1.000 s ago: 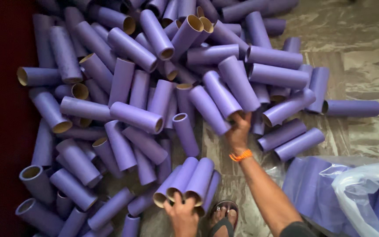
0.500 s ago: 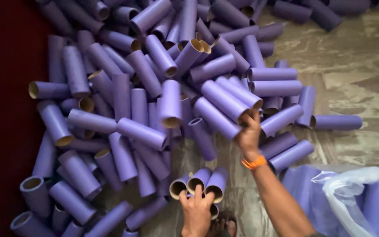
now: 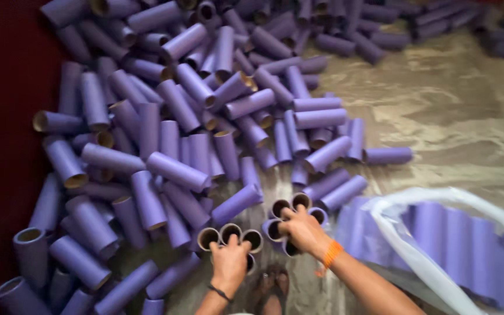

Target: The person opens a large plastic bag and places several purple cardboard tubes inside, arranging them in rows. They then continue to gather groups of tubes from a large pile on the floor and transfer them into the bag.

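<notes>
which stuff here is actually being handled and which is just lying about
Being handled:
- left hand on a bundle of upright tubes
- right hand on a second bundle

Lying about:
- loose purple tubes across the floor
- clear plastic bag of purple tubes
- sandal

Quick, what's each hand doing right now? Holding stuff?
Left hand: closed on a bunch of purple tubes, held upright, open ends up.
Right hand: closed on another bunch of upright purple tubes.

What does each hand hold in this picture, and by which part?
The left hand and the right hand each grip a bunch of purple cardboard tubes by their open top ends, fingers hooked into the openings.
</notes>
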